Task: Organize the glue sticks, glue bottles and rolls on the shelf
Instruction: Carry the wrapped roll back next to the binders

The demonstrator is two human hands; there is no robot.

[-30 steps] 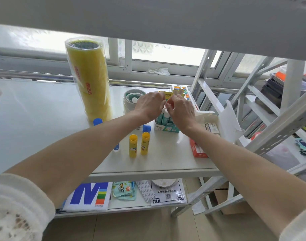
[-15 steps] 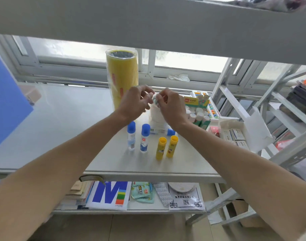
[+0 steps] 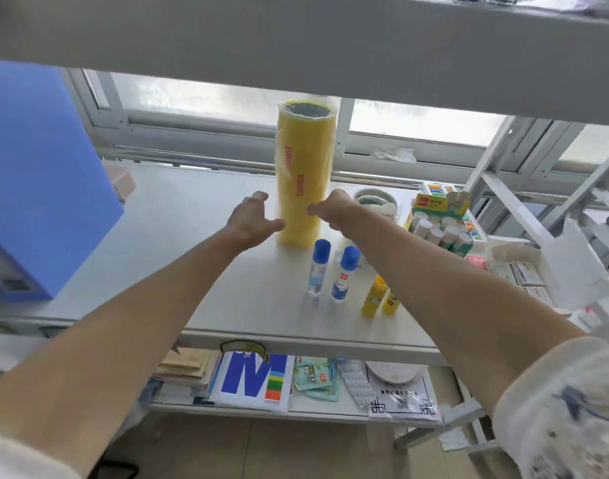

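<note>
Your white shelf [image 3: 199, 243] carries a tall yellow roll [image 3: 303, 174] standing upright near its back edge. Two blue-capped glue bottles [image 3: 318, 267] and two yellow glue sticks [image 3: 374, 295] stand toward the front edge.

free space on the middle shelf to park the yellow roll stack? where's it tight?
Free: the wide bare shelf between the blue box and the yellow roll stack, and the front strip left of the blue-capped glue bottles. Crowded: right of the stack, around the yellow glue sticks, white tape roll and green carton of glue sticks.

A large blue "M" is printed on the white booklet [image 3: 253, 380] on the lower shelf; red lettering on the yellow tape stack [image 3: 303, 174] is too blurred to be read.
</note>
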